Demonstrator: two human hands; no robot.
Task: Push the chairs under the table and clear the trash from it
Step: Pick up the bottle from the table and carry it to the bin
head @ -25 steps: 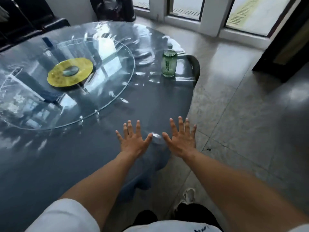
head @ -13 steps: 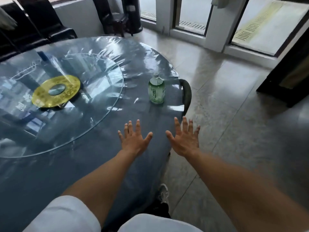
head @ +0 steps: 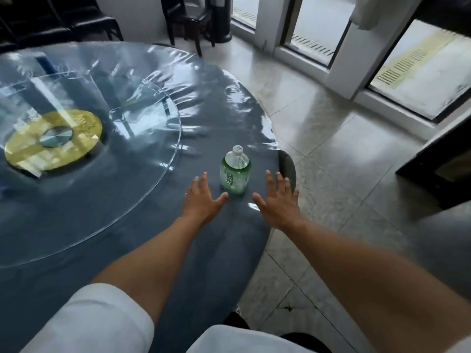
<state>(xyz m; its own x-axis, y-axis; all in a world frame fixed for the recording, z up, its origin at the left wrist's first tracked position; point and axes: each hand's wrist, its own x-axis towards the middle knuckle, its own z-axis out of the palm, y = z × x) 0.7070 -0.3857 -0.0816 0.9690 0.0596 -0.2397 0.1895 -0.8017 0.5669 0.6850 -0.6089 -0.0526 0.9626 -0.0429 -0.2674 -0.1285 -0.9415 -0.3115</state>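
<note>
A green plastic bottle [head: 235, 174] with a white cap stands upright near the right edge of the round table [head: 142, 225], which has a dark cloth under clear plastic. My left hand [head: 202, 200] is spread flat just left of the bottle, its thumb close to the bottle's base. My right hand [head: 277, 202] is spread just right of it, over the table edge. Neither hand holds anything. The dark curved back of a chair [head: 288, 166] shows at the table's rim behind the bottle, its seat hidden under the table.
A glass turntable [head: 122, 138] with a yellow disc base [head: 53, 141] fills the table's left. Dark chairs [head: 191, 19] stand at the far wall. Glass doors [head: 407, 72] and tiled floor [head: 331, 174] lie to the right, with a dark cabinet [head: 438, 159] at far right.
I have moved along the table toward the bottle; both spread hands went from well short of it to either side of it.
</note>
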